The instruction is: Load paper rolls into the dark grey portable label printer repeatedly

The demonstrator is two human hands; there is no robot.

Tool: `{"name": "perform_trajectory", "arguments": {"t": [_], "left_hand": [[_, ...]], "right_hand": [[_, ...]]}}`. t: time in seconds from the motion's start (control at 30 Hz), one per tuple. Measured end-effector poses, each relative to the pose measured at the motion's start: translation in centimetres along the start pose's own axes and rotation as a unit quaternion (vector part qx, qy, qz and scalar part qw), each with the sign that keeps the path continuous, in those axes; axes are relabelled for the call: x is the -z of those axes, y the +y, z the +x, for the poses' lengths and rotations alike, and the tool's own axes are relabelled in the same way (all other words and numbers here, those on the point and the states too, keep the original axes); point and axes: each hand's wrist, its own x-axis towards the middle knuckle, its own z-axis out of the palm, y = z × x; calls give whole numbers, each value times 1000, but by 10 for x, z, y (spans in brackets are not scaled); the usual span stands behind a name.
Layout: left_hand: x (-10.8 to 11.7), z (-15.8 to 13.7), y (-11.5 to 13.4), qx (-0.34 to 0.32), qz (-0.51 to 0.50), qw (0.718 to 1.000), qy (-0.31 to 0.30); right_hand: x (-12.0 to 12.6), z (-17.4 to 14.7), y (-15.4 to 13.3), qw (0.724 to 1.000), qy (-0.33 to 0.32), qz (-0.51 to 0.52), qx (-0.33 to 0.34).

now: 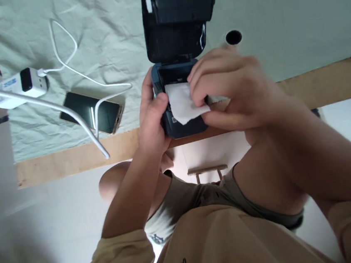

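Observation:
A small dark printer (184,128) stands at the table's front edge, with its black cover (180,26) swung up and away from me. My left hand (153,123) grips the printer's left side, thumb over the top rim. White paper (182,103) hangs out of the open compartment, its lower edge torn unevenly. My right hand (236,85) is closed at the paper's right part, fingers bent over it and slightly blurred. The right hand hides the printer's right side and whatever lies under its fingers.
On the pale green cloth (292,19) lie a dark phone (90,112), a white power strip (20,87) with a black-faced plug, and a looped white cable (71,71). A small round thing with a dark centre (234,37) is behind my right hand. The table's wooden edge (77,156) shows in front.

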Motion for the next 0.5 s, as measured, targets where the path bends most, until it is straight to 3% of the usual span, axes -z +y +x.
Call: {"name": "perform_trajectory", "arguments": {"t": [0.07, 0.13, 0.2, 0.3, 0.37, 0.5], "left_hand": [[3, -1, -2, -1, 25, 1000, 10], [7, -1, -6, 3, 51, 998, 23], [10, -1, -8, 9, 76, 997, 28], [13, 1, -10, 11, 101, 995, 0], [14, 3, -9, -2, 111, 994, -25], [17, 3, -8, -11, 123, 991, -51]], "right_hand": [[3, -1, -1, 999, -22, 32, 14], [5, -1, -2, 999, -1, 48, 14], [6, -1, -3, 996, 80, 24, -42], [5, 0, -4, 967, 192, -23, -168], [2, 1, -4, 962, 182, 20, -203], [-4, 5, -3, 955, 197, 98, -197]]}}
